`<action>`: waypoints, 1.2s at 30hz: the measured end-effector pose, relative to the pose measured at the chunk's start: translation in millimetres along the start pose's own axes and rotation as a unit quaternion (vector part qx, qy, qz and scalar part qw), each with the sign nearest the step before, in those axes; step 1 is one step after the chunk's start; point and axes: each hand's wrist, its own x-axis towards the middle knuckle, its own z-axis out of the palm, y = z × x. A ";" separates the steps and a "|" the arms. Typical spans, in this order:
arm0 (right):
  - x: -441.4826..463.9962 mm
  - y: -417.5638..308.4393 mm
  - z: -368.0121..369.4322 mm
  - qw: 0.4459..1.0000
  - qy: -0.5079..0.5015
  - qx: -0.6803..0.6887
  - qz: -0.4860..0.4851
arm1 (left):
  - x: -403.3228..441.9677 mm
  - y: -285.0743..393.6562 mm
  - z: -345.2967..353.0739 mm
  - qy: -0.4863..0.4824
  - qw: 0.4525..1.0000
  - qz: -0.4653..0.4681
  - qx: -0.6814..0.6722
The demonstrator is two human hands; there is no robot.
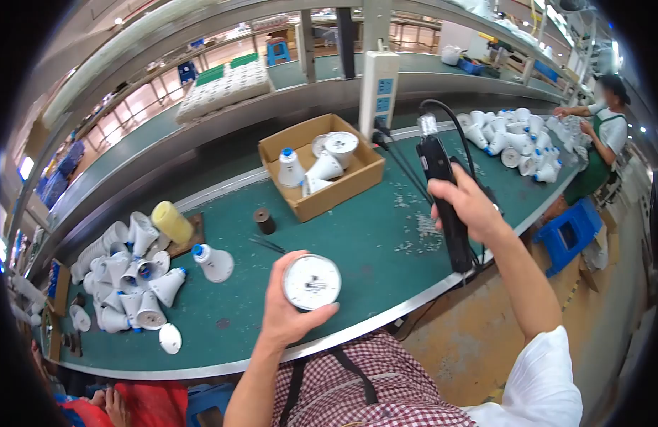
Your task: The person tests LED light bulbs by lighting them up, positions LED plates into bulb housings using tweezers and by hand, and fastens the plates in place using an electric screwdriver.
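Both Hands Full at the Green Workbench

A person in a red-and-white checked apron (361, 381) works at a long green-topped bench with a metal edge (357, 245). The two hands are well apart, each closed on something different.

The left hand (280, 322) grips a white round-faced piece (312, 282) by its rim, thumb on the near side and fingers around the far side. The piece is held over the front part of the bench, its flat disc turned up toward the camera; dark marks show near its centre, too small to make out.

The right hand (472, 208) is wrapped around a black stick-shaped power tool with a silvery upper end (446, 206). The tool stands tilted, silvery end up, with a black cord looping from the top. Small pale bits (425, 226) lie scattered on the bench beside it.

Beyond the left hand sits an open brown cardboard box (346, 191) with several white flared pieces in it. A dark squat cylinder (264, 221) stands near the box. Further left, a single white cone with a blue tip (213, 263) stands beside a heap of similar white cones (126, 281) and a yellow cylinder (172, 222).

At the far right, a co-worker in a green apron (605, 139) stands by another heap of white cones (512, 139).
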 end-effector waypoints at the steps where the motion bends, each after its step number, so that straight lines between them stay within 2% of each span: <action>1: 11.2 -0.4 -12.9 0.997 0.040 -0.059 -0.005 | -0.8 4.4 -0.6 0.011 0.999 -0.028 -0.036; 3: 44.2 17.9 -44.9 0.948 0.092 -0.303 -0.036 | -2.3 2.9 -4.5 0.015 0.997 -0.040 -0.068; 4: 64.7 40.8 -65.8 0.869 0.110 -0.462 -0.140 | -3.5 2.9 -5.4 0.023 0.997 -0.044 -0.062; 5: 73.7 43.3 -70.0 0.859 0.082 -0.499 -0.083 | -3.0 1.4 -5.2 0.027 0.999 -0.018 -0.042; 7: 89.2 64.4 -76.3 0.813 0.103 -0.570 -0.062 | -3.4 -7.3 -8.1 0.024 0.999 0.025 -0.033; 9: 98.9 81.2 -76.7 0.792 0.146 -0.587 -0.084 | -4.7 -7.2 -11.8 0.024 0.999 0.024 -0.021; 12: 100.8 89.1 -68.7 0.774 0.135 -0.615 -0.070 | -6.4 -8.3 -16.5 0.047 0.999 0.021 -0.006; 19: 101.3 99.5 -67.4 0.758 0.114 -0.639 -0.063 | -8.5 -9.5 -17.0 0.057 0.998 0.019 -0.004; 22: 96.5 105.1 -67.0 0.739 0.105 -0.655 -0.119 | -8.4 -11.0 -15.5 0.065 0.998 0.011 -0.017; 24: 92.8 105.3 -66.8 0.710 0.102 -0.667 -0.200 | -8.1 -11.6 -15.3 0.066 0.997 0.020 -0.030; 25: 93.3 105.7 -68.4 0.710 0.100 -0.667 -0.202 | -8.2 -12.2 -15.8 0.069 0.997 0.020 -0.029; 27: 94.5 105.7 -71.2 0.707 0.082 -0.615 -0.339 | -8.5 -13.2 -17.1 0.068 0.997 0.029 -0.036; 28: 92.6 101.5 -67.9 0.706 0.080 -0.615 -0.342 | -8.8 -12.8 -17.2 0.071 0.996 0.029 -0.034; 31: 77.9 77.4 -44.4 0.724 0.068 -0.565 -0.391 | -12.5 -10.7 -20.4 0.086 0.995 0.020 -0.038; 33: 57.5 51.6 -1.1 0.785 0.068 -0.456 -0.414 | -20.2 -9.0 -28.0 0.129 0.991 0.015 0.040; 36: 37.0 39.8 70.1 0.829 -0.059 -0.367 -0.417 | -29.3 -6.7 -44.4 0.207 0.978 -0.001 -0.018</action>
